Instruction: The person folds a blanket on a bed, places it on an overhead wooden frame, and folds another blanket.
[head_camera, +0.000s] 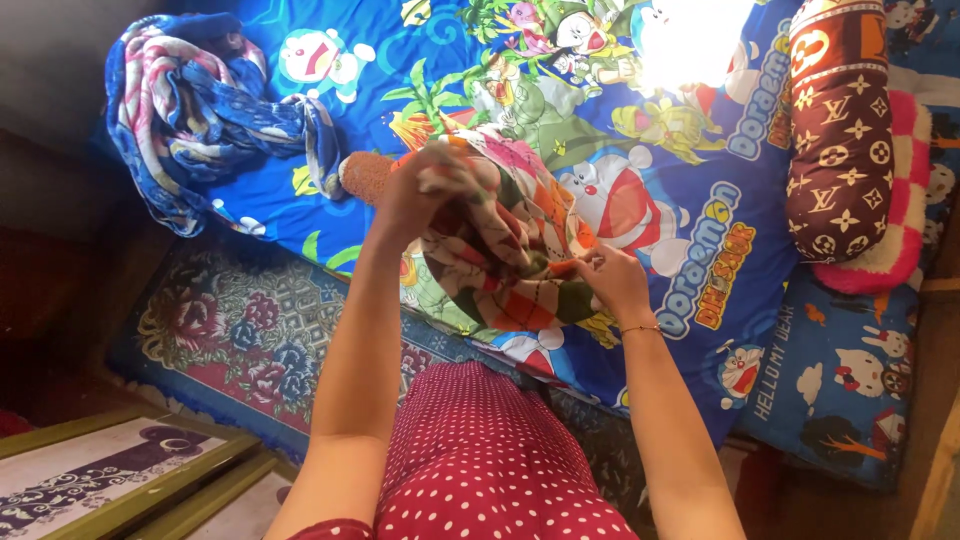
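- Blue cartoon-print sheet (700, 200) covers the mattress across the far side; a floral rug (240, 330) lies near-left on the floor.
- My left hand (415, 195) is clenched on the top of a patterned cloth (500, 250), lifted high — I judge that lets it hang free over the bed edge.
- My right hand (610, 280) pinches the cloth's lower right edge, probably to pull it taut.
- Crumpled blue cloth (200, 110) sits far-left, well apart.
- Brown bolster (840, 130) and pink pillow (900, 230) crowd the right — open room is mid-sheet, beyond the hands.
- Framed panels (110, 470) lie near-left.
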